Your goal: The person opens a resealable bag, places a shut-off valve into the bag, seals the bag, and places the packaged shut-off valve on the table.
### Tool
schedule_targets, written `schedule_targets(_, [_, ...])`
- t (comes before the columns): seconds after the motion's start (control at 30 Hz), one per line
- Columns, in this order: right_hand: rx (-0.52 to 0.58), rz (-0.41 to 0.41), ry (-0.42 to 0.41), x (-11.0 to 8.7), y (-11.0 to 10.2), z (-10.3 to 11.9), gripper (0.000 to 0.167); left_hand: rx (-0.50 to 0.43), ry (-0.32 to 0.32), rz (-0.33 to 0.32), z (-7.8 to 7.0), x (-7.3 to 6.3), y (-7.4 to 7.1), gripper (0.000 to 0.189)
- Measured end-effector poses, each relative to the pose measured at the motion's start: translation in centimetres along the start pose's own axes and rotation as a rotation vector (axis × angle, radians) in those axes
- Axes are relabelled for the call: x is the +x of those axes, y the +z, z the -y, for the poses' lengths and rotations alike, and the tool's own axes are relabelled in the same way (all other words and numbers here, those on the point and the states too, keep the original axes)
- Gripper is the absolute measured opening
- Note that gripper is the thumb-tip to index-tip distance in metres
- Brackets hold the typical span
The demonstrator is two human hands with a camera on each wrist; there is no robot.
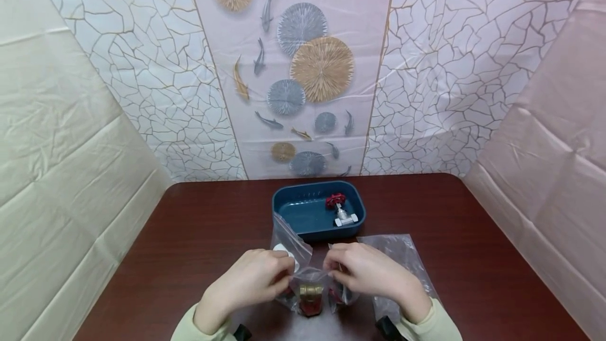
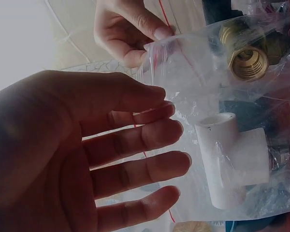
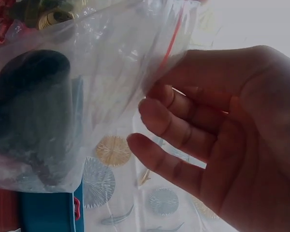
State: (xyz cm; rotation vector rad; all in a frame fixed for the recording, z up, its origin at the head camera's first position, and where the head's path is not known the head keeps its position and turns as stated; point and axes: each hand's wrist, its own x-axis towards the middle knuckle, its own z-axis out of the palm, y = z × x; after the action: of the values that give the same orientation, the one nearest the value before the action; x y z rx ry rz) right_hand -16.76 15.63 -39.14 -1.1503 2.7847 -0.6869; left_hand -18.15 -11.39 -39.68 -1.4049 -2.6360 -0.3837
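Note:
In the head view, my left hand (image 1: 255,280) and right hand (image 1: 366,272) face each other over a clear zip bag (image 1: 311,273) with a brass threaded fitting (image 1: 310,293) and something red inside. My right thumb and finger pinch the bag's mouth. On the opposite side, my left thumb and index finger meet at its edge; the other left fingers stay extended. Close beyond the left fingers, another bag holds a white pipe tee (image 2: 232,159). Beside my right fingers, a further bag contains a dark, round-ended object (image 3: 34,92), its kind obscured by plastic.
A blue tray (image 1: 295,234) stands at the back of the dark red table (image 1: 203,236), bearing a metal valve (image 1: 343,216) with a red handwheel (image 1: 335,201). Another clear bag (image 1: 400,251) lies flat near my right forearm. Patterned cloth (image 1: 303,120) hangs behind the table.

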Motion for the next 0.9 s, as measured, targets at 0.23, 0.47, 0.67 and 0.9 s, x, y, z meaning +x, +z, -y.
schedule_targets(0.23, [-0.033, -0.008, 0.023, -0.2, -0.2, 0.0, 0.01, 0.08, 0.065, -0.07, -0.4, -0.2, 0.4, 0.017])
schedule_targets(0.47, [-0.058, -0.024, -0.053, -0.2, -0.1, 0.2, 0.013, 0.141, 0.098, -0.138, -0.7, -0.6, 0.7, 0.021])
schedule_targets(0.67, [-0.029, -0.004, -0.051, -0.3, -0.2, 0.1, 0.014, 0.162, 0.096, -0.166, -0.7, -1.0, 0.9, 0.018])
schedule_targets(0.9, [-0.122, -0.053, -0.084, 0.1, 0.2, 1.0, 0.006, 0.149, 0.102, -0.234, -1.0, -1.0, 1.6, 0.019])
